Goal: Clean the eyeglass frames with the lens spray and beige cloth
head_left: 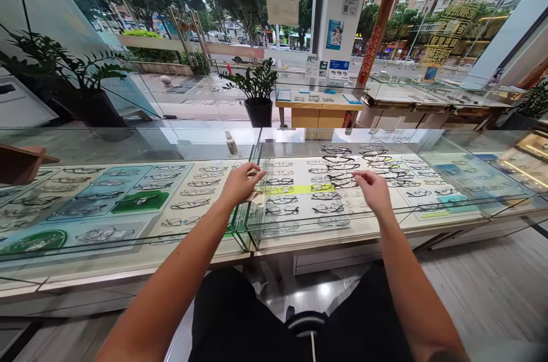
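Observation:
My left hand (242, 184) is over the glass counter near the joint between two cases, its fingers curled in. Whatever may be between those fingers is hidden. A spray bottle (231, 143) stands on the glass just beyond it. My right hand (375, 189) is closed in a pinch at the near end of a dark-framed pair of eyeglasses (342, 179). More eyeglasses (340, 161) lie in a row on the glass top beyond that pair, and another group of eyeglasses (387, 163) is to their right.
Inside the glass display case (252, 236), rows of eyeglasses (282, 209) lie on pale trays, with a green tray (140, 201) at left. A brown object (19, 163) juts in at the left edge. Beyond stand a potted plant (258, 111) and a wooden display table (319, 105).

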Available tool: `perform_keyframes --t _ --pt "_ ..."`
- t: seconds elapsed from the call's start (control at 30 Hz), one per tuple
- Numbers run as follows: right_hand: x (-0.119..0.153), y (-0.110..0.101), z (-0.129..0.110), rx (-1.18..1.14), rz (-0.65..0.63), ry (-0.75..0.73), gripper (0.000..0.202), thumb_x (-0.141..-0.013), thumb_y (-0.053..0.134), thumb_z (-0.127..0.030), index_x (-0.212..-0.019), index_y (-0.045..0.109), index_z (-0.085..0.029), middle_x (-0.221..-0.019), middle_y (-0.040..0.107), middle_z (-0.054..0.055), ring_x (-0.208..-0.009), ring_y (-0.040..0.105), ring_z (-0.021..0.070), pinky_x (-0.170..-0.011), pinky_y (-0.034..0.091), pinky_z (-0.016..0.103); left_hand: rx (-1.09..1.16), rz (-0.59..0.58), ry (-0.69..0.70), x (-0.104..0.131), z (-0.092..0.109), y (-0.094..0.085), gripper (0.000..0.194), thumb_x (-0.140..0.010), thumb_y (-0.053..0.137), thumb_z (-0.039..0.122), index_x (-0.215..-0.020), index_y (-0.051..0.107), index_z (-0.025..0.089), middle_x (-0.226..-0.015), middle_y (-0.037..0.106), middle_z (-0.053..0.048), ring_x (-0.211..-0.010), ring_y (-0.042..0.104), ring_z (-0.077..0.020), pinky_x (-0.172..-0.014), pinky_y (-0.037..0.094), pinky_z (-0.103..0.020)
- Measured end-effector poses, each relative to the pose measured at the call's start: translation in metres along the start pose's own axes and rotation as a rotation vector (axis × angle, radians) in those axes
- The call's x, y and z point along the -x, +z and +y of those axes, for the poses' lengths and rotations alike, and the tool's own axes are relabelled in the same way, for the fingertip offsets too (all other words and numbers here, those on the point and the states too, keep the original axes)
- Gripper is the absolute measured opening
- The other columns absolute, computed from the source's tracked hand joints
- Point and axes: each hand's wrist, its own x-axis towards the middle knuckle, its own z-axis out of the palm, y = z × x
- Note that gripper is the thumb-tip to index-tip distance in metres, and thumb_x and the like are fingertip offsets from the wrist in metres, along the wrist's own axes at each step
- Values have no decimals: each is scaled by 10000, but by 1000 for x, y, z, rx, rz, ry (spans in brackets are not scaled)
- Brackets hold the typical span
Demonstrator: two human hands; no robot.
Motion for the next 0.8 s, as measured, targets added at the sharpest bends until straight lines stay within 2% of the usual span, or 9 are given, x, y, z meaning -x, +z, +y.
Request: perform_keyframes --t 0.07,0.1,0.17,0.2,0.3,0.37,0.57,0.8 --pt "-30 -5 -11 436 -38 -80 246 -945 648 -337 -1046 849 -239 -868 782 40 -712 593 186 -665 406 332 -27 84 -30 0 0 -3 432 -922 660 672 -947 737 247 -908 799 -79 -913 747 -293 -782 492 -341" --pt "-45 -5 -17 611 -101 -80 261 -959 629 -308 -1071 857 -251 -924 812 46 -770 638 199 -690 421 333 -58 141 -59 0 0 -5 421 -933 644 658 -918 721 244 -881 789 -82 -897 737 -295 -762 471 -341" --pt "-69 3 -25 880 -246 -60 275 -951 632 -250 -1089 869 -274 -974 839 57 -865 694 222 -733 450 327 -142 256 -135 0 -2 -10 407 -957 606 631 -867 677 240 -857 773 -97 -875 717 -307 -725 422 -347" --pt "-78 8 -28 953 -300 -53 256 -924 652 -217 -1032 878 -268 -964 841 71 -883 707 232 -749 464 326 -186 306 -176 0 -3 -12 401 -969 588 617 -855 657 239 -861 770 -107 -872 709 -315 -709 395 -349" --pt "-93 27 -30 1043 -388 -56 177 -833 702 -131 -780 849 -214 -885 818 125 -839 715 248 -762 490 335 -264 387 -264 0 -7 -16 367 -995 553 578 -892 641 238 -899 777 -129 -876 703 -334 -678 330 -351" --pt "-98 35 -29 1080 -417 -60 159 -806 719 -109 -708 812 -192 -859 801 149 -819 716 250 -756 501 340 -277 399 -279 0 -7 -17 352 -1006 547 566 -931 648 237 -913 781 -137 -878 705 -341 -672 313 -349" --pt "-112 45 -28 1152 -408 -21 47 -745 793 -119 -764 801 -162 -762 751 176 -855 741 301 -755 541 376 -306 370 -285 0 -5 -15 332 -1014 547 549 -948 660 244 -906 781 -140 -861 699 -336 -679 313 -345" --pt "-114 48 -34 1170 -366 5 51 -773 772 -143 -757 820 -132 -756 741 214 -888 744 343 -780 545 417 -291 362 -270 1 -5 -15 343 -1018 547 549 -891 653 248 -887 773 -132 -839 686 -322 -689 325 -338"
